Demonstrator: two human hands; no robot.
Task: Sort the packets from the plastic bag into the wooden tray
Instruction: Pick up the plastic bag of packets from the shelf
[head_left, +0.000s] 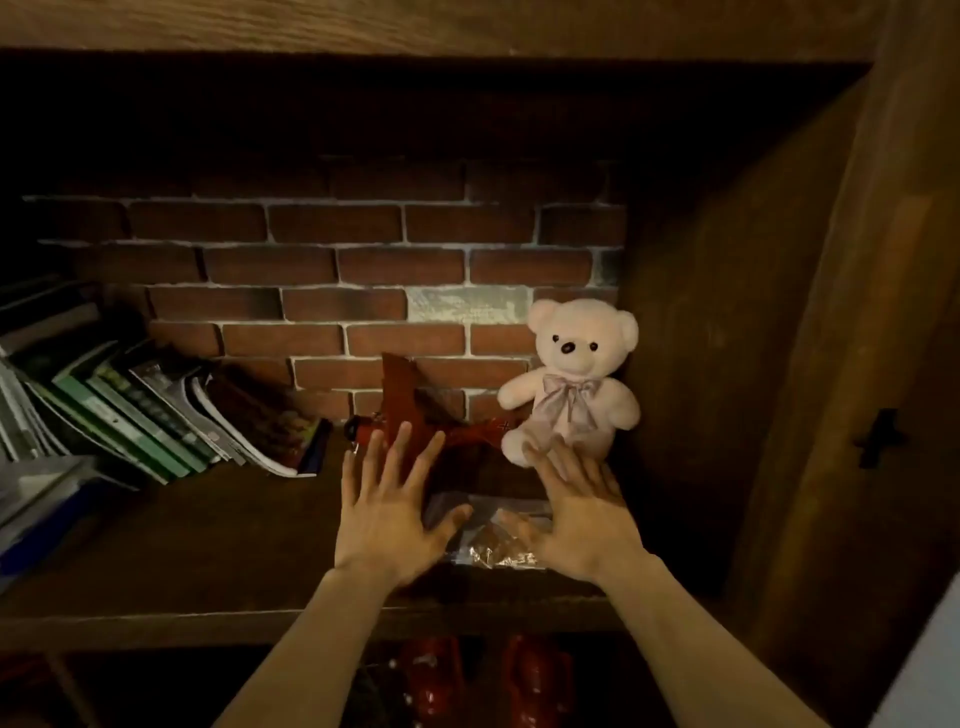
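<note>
Two open hands, left hand (387, 512) and right hand (582, 519), flank a clear plastic bag (491, 540) of packets; light, limp, crinkly, likely slippery, best pinched at its edges.

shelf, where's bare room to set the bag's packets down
Bare wood lies on the shelf between the leaning books and the left hand. The right end is crowded: bag between both hands, red toy plane and teddy bear behind. No tray in view.

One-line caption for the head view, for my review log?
Both open hands, left hand and right hand, reach toward a clear plastic bag on a wooden shelf beside a teddy bear.
</note>
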